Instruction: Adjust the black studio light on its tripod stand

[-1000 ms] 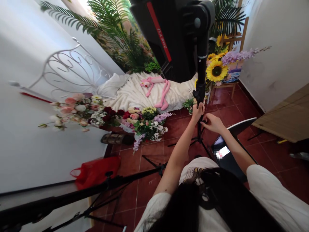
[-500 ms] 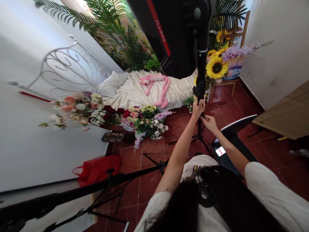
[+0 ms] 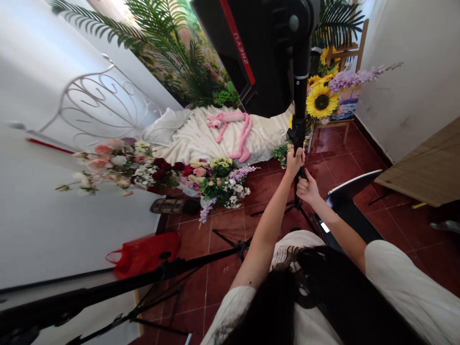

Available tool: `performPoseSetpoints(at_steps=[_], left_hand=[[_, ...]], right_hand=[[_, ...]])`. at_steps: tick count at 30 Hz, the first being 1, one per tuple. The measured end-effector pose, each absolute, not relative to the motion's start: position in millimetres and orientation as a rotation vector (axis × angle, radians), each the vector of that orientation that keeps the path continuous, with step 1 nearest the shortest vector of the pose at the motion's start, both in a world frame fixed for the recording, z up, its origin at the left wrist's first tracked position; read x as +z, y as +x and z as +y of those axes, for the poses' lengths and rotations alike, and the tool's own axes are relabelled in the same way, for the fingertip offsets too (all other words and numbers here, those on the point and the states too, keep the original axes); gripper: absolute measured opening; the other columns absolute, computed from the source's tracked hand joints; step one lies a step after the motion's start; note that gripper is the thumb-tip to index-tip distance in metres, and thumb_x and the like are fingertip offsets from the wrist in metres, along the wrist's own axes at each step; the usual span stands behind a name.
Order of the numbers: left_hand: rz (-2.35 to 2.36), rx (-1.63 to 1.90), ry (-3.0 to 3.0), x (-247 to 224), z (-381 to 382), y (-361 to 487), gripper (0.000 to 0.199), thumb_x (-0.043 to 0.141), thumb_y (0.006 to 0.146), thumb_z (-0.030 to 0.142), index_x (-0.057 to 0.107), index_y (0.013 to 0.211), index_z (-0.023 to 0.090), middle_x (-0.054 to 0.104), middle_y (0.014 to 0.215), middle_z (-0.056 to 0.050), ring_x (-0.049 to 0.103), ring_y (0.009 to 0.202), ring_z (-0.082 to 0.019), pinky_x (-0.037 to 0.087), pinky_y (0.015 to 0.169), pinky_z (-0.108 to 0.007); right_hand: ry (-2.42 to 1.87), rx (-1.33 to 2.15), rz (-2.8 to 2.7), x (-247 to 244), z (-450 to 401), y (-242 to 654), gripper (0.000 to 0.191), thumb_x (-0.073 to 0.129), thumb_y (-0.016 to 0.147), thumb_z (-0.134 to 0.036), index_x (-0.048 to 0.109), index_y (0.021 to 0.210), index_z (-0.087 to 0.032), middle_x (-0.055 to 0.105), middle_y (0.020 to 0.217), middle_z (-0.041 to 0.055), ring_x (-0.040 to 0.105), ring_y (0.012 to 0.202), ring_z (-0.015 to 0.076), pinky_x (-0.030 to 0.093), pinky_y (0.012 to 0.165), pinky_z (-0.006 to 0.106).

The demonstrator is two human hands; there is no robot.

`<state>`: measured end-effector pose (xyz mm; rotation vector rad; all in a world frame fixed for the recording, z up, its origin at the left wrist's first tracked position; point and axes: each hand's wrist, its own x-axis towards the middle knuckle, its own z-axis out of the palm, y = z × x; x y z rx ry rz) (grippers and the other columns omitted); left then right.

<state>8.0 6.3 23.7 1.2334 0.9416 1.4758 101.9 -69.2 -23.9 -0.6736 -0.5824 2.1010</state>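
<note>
Red tiles (image 3: 223,273) cover the floor through the lower middle of the frame, below a cream blanket (image 3: 190,136) with a pink plush toy (image 3: 235,117) lying on it near the centre. My left hand (image 3: 295,163) is closed around the black stand (image 3: 299,100), which rises right of centre to a dark panel (image 3: 266,52) at the top of the frame. Just below, my right hand (image 3: 308,187) has its fingers curled in against the pole, though I cannot tell whether they grip anything there.
</note>
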Motion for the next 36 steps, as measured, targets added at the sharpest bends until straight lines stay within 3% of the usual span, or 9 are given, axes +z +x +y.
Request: performPoseSetpoints(at_steps=[5,7,10,14,19,23,29,36], left_hand=[[0.965,1.477,1.254,25.1,5.5,8.1,0.081,0.042,0.072,0.095,0.044,0.043,0.019,0.038,0.037,0.003,0.037,0.035,-0.006,0.028,0.043,-0.025],[0.970,1.476,1.264,27.1,3.9,7.8,0.081,0.042,0.071,0.095,0.045,0.042,0.019,0.039,0.037,0.002,0.038,0.035,-0.006,0.029,0.043,-0.025],[0.979,1.457,1.263,30.6,1.2,7.3,0.082,0.041,0.070,0.096,0.046,0.043,0.019,0.040,0.038,0.002,0.038,0.036,-0.006,0.029,0.043,-0.025],[0.991,1.448,1.242,33.5,-1.1,7.5,0.082,0.041,0.069,0.096,0.046,0.043,0.019,0.040,0.037,0.002,0.038,0.036,-0.006,0.029,0.043,-0.025],[0.993,1.444,1.207,35.4,-2.5,7.7,0.078,0.045,0.074,0.092,0.046,0.046,0.019,0.040,0.037,0.003,0.038,0.036,-0.006,0.029,0.043,-0.024],[1.020,1.425,1.223,33.2,-1.1,7.2,0.078,0.045,0.073,0.092,0.046,0.047,0.019,0.041,0.037,0.003,0.040,0.037,-0.006,0.032,0.044,-0.023],[1.070,1.401,1.207,13.9,-0.4,4.4,0.075,0.052,0.072,0.089,0.050,0.048,0.018,0.048,0.042,0.002,0.046,0.041,-0.008,0.038,0.048,-0.023],[1.234,1.422,1.171,-0.1,-7.0,7.3,0.064,0.071,0.070,0.073,0.050,0.043,0.019,0.050,0.043,0.003,0.049,0.046,-0.008,0.041,0.054,-0.023]], right_hand=[[-0.862,2.050,-0.780,-24.0,-71.3,110.0,0.068,0.063,0.083,-0.075,0.023,0.061,-0.025,0.019,0.048,-0.0099,0.014,0.043,0.0076,0.015,0.038,0.023],[-1.060,1.814,-0.919,-25.1,-71.7,117.1,0.064,0.070,0.075,-0.077,0.031,0.066,-0.026,0.023,0.051,-0.0105,0.017,0.044,0.0082,0.014,0.039,0.024],[-1.225,1.307,-1.118,-24.2,-72.9,127.4,0.061,0.079,0.067,-0.071,0.038,0.073,-0.026,0.033,0.057,-0.0099,0.028,0.049,0.0094,0.023,0.045,0.023],[-1.205,1.025,-1.438,-17.2,-74.6,130.9,0.053,0.076,0.072,-0.064,0.039,0.075,-0.026,0.041,0.063,-0.0077,0.038,0.057,0.0112,0.033,0.057,0.026],[-1.390,0.800,-1.682,-8.9,-71.8,120.4,0.046,0.067,0.080,-0.055,0.032,0.072,-0.026,0.044,0.059,-0.0062,0.039,0.054,0.0123,0.030,0.058,0.027],[-1.619,0.592,-1.761,-1.0,-67.2,115.2,0.042,0.064,0.084,-0.049,0.034,0.067,-0.025,0.051,0.060,-0.0011,0.044,0.056,0.0147,0.024,0.056,0.028],[-1.761,0.530,-1.829,9.3,-64.3,118.1,0.042,0.070,0.081,-0.048,0.044,0.059,-0.023,0.057,0.060,0.0039,0.053,0.060,0.0175,0.022,0.056,0.028],[-1.732,0.623,-1.891,8.2,-61.4,121.7,0.048,0.064,0.081,-0.049,0.036,0.053,-0.022,0.049,0.053,0.0017,0.041,0.055,0.0142,0.019,0.055,0.028]])
